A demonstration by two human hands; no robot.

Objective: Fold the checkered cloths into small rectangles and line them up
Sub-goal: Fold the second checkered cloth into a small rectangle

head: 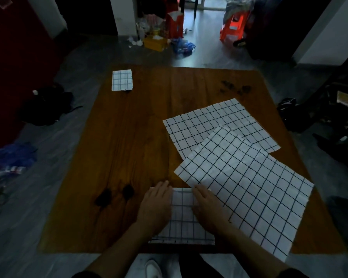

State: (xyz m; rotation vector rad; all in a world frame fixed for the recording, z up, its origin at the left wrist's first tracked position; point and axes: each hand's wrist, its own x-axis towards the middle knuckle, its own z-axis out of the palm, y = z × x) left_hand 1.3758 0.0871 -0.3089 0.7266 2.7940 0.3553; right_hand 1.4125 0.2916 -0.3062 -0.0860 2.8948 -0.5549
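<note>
Both flat, open hands, left hand (156, 205) and right hand (208, 207), press the partly folded white black-checkered cloth (182, 215) against the brown wooden desk (129, 147), likely setting its crease.

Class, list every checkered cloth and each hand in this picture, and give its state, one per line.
Small white checkered cloth at far left: folded, set aside.
White checkered cloth under the hands: partly folded, pressed flat.
Near right checkered cloth: unfolded, overlapping the next.
Far right checkered cloth: unfolded.
Left hand: flat, pressing.
Right hand: flat, pressing.

I can read no words, numbers or brand marks anywhere here; the red carton (174, 25) on the floor is too blurred.
</note>
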